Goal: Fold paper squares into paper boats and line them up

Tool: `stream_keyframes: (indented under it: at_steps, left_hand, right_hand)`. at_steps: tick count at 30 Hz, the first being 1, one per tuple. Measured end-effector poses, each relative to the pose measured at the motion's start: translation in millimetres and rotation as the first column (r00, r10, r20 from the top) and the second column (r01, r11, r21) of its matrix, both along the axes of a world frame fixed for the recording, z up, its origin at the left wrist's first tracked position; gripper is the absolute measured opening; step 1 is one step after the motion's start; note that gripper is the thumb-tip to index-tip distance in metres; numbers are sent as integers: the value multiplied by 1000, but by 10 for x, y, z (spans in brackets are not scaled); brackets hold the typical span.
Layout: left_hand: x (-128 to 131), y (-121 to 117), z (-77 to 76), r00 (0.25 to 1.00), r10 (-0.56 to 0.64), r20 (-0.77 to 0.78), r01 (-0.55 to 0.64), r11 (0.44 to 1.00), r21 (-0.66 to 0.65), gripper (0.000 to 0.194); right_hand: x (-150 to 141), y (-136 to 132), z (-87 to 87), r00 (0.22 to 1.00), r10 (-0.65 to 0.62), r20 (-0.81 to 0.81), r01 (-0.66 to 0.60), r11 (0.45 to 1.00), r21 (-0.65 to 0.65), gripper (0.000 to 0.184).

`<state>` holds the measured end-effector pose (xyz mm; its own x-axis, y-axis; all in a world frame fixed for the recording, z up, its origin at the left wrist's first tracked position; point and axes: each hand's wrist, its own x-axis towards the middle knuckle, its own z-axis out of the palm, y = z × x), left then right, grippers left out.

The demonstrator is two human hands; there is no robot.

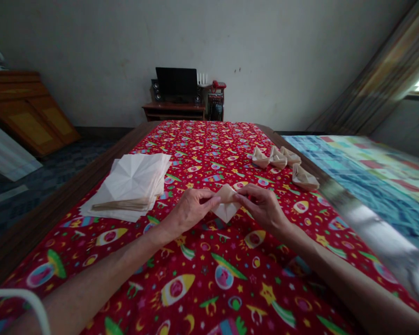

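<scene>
A small folded piece of pale paper (226,204) is held just above the red patterned tablecloth (209,279). My left hand (190,209) pinches its left side with thumb and fingers closed. My right hand (261,204) pinches its right side the same way. Both forearms reach in from the bottom of the view. A stack of creased white paper sheets (132,184) lies to the left of my left hand. Several finished folded paper shapes (282,163) sit on the cloth beyond my right hand.
The table's wooden edge (49,209) runs along the left. A bed with a colourful patchwork cover (363,177) adjoins on the right. At the far wall stands a low desk with a dark monitor (177,83) and speakers. A wooden cabinet (24,111) is at the left.
</scene>
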<state>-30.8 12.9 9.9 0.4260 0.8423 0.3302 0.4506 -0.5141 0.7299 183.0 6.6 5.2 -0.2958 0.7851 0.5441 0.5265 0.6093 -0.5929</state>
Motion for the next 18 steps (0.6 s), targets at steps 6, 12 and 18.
stream_keyframes:
  at_steps: [6,12,18]
  left_hand:
    - [-5,-21,13,1000,7,-17,-9,993,-117,29]
    - [28,-68,27,999,38,-9,-38,994,-104,28]
    - [60,-138,67,999,25,-30,-24,1000,16,43]
  right_hand:
    - [-52,-47,23,1000,-6,5,7,997,-81,25]
    - [-58,-76,32,1000,-11,4,11,993,-120,25]
    - [-63,-120,73,999,45,-16,-46,997,-63,24]
